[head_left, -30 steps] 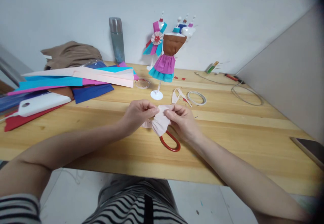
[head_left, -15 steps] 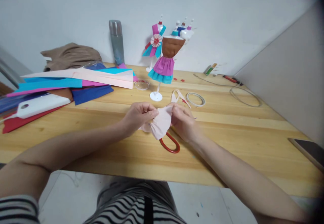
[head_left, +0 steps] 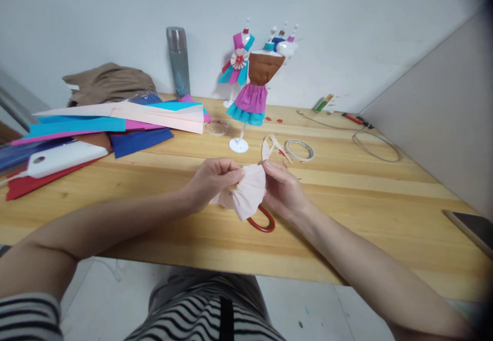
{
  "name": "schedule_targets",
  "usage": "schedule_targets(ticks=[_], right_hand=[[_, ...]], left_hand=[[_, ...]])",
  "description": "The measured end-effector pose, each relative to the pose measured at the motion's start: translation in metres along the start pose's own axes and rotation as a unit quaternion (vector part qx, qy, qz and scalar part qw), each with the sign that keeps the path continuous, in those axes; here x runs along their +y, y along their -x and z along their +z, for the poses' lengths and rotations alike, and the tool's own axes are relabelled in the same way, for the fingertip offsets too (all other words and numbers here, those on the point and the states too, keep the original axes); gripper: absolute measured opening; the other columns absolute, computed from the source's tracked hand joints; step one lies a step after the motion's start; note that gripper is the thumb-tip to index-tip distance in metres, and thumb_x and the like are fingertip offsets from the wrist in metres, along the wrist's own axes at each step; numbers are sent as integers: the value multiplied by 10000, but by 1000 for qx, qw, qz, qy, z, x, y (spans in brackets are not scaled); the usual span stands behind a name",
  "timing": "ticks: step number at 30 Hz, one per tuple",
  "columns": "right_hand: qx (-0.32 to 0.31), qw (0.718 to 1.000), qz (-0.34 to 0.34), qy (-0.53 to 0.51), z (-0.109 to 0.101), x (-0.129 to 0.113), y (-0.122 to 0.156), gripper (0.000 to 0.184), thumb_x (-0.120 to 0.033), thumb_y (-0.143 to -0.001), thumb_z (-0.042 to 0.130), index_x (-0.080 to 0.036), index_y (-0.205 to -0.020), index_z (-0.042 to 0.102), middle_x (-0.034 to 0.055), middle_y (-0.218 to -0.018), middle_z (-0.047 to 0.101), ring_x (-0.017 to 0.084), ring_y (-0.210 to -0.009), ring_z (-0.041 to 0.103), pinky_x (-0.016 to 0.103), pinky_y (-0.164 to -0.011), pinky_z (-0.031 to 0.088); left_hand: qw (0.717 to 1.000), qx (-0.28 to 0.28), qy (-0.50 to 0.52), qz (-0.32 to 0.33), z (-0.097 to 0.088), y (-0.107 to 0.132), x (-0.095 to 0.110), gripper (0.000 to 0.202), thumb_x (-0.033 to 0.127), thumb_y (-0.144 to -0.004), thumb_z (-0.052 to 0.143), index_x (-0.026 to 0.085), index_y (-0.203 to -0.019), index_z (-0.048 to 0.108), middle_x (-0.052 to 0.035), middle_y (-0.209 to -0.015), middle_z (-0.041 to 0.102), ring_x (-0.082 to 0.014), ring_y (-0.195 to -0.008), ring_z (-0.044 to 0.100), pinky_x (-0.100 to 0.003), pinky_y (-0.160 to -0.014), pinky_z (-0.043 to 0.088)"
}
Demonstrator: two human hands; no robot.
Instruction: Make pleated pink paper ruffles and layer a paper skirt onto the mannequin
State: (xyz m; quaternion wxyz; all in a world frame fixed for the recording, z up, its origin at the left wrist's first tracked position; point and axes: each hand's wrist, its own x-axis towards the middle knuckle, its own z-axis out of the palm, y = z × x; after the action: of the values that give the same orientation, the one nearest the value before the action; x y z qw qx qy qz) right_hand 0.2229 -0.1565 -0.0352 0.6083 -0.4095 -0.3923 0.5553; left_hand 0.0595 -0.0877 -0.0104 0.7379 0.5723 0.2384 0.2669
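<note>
Between my hands is a pale pink piece of crepe paper [head_left: 250,192], gathered into folds that fan out toward the right. My left hand [head_left: 219,179] pinches its gathered side between thumb and fingers. With the fingertips of my right hand [head_left: 285,189] I grip the upper right edge of the fan. Under the paper, a red scissor handle [head_left: 264,222] shows on the table; the rest of it is covered. Just beyond stands a small dress form [head_left: 264,71] with a brown top and a pink and turquoise ruffled skirt.
Folded coloured crepe paper [head_left: 162,117] and a white glue gun or similar white tool [head_left: 67,157] lie at left. A flask [head_left: 179,63], more dress forms [head_left: 239,58], a tape roll [head_left: 299,150], pink paper scraps [head_left: 271,146], a cable [head_left: 379,157] and a phone [head_left: 472,228] are also there.
The pink crepe paper is spread a little wider and hangs slightly lower. My right hand has shifted slightly right and turned along its edge, while my left hand keeps its pinch.
</note>
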Motion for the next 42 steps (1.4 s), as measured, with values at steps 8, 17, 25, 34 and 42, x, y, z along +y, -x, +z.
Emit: schedule_targets(ticks=[8,17,25,34,42], right_hand=[[-47,998,38,12,5,-4,5,405,-530,-669,814,-180,-605,618,-36,-474,483,79,-433,350,254,-464,220],[-43,999,10,30,-5,-6,0,339,-433,-681,819,-173,-593,620,-39,-454,513,75,-422,383,243,-470,251],[-10,999,6,-37,-14,-9,-7,261,-406,-602,823,-197,-644,672,-5,-570,571,133,-512,497,296,-529,421],[18,996,23,-80,-3,-24,-6,201,-337,-573,713,-236,-724,629,0,-674,616,170,-594,543,334,-592,481],[39,995,36,-84,-12,-17,-7,208,-323,-574,742,-228,-723,634,-9,-624,575,160,-573,497,335,-603,485]], left_hand=[[997,64,-35,38,-2,0,3,269,349,-678,774,133,-639,620,17,-596,616,-80,-550,515,-215,-560,407],[990,14,124,-61,-7,-8,-1,242,304,-703,774,118,-635,635,-53,-661,651,-137,-664,602,-278,-700,492],[983,-20,166,-80,-11,-15,-4,130,217,-689,724,101,-746,728,-92,-855,725,-177,-892,679,-310,-944,513],[950,38,303,-59,-13,-10,13,168,130,-901,532,121,-839,687,-76,-1045,745,-119,-955,721,-160,-851,559],[950,105,284,-73,-18,-16,16,192,-28,-856,520,121,-812,633,-30,-917,720,-23,-714,702,-36,-632,533]])
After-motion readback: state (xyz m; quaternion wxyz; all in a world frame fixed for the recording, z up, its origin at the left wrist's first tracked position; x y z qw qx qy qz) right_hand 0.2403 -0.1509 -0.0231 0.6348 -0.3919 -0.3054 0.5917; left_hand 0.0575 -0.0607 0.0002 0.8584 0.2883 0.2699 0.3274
